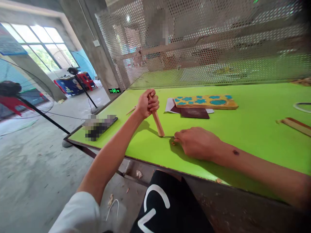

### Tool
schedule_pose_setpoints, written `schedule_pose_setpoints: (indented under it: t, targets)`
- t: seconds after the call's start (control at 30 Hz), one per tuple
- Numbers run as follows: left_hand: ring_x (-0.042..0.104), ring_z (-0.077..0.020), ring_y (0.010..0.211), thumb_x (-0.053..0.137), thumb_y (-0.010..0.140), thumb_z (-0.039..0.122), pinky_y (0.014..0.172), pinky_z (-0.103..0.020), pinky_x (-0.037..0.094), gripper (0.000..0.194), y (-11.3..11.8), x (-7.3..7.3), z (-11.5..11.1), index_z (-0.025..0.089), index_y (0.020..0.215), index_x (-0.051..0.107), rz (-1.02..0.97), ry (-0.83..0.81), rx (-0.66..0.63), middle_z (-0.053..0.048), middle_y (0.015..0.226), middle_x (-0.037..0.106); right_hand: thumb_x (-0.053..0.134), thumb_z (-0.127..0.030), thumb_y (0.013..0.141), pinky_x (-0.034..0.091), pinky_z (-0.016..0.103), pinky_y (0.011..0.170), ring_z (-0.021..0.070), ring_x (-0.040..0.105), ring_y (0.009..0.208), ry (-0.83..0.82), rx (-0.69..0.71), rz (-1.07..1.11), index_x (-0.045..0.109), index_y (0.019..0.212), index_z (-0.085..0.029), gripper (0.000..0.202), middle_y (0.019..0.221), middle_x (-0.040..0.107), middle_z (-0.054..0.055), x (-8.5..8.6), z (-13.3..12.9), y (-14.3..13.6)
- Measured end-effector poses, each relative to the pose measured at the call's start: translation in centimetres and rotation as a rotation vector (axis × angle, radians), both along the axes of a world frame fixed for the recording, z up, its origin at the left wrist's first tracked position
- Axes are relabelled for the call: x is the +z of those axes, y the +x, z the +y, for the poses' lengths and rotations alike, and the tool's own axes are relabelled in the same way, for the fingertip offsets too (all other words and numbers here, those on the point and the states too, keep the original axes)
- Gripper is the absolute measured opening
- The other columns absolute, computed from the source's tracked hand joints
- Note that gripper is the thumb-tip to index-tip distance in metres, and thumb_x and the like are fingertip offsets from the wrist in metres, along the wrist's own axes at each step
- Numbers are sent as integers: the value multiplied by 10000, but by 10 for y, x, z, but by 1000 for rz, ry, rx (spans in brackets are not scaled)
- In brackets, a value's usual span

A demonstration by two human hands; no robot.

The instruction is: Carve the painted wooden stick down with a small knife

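Observation:
My left hand [148, 104] is closed in a fist around a light wooden stick [158, 124]. The stick stands tilted, its thicker lower end on or just above the green tabletop [143, 145]. My right hand [198, 142] is closed on a knife, its thin blade [168, 137] pointing left to the foot of the stick. The knife's handle is mostly hidden in my fingers. Whether the blade cuts into the wood I cannot tell. A small brown bit, perhaps a shaving, shows under my right fingertips.
Behind my hands lie a yellow board with blue patches [206, 101] and dark red sandpaper sheets [195, 113]. A dark flat item [103, 126], partly blurred, lies left; a wooden strip [297, 125] lies right. A perforated metal screen [206, 45] borders the table's back.

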State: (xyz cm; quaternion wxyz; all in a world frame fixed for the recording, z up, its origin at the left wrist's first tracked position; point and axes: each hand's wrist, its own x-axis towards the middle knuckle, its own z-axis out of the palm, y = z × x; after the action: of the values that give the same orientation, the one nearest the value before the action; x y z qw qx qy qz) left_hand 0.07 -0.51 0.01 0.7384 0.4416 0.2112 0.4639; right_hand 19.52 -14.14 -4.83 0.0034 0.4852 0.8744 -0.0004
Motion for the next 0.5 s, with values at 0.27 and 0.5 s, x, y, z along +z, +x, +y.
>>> schedule_pose_setpoints:
  t: [0.27,0.5]
  targets:
    - [428,-112,364,420,958,231,421,-226,423,183,0,1,-2,194,849,562,109,217,66,69,451,385,400,-338,1014,236,328,613,187,639,744,45,130,80,684,952,-195,324,926,752,69,0,10,12]
    - [556,-133,441,448,985,253,536,-270,532,155,10,12,-23,180,949,580,156,364,22,56,499,478,325,-362,1058,214,331,600,193,619,737,293,-15,118,652,1164,-172,392,1026,728,100,0,18,-8]
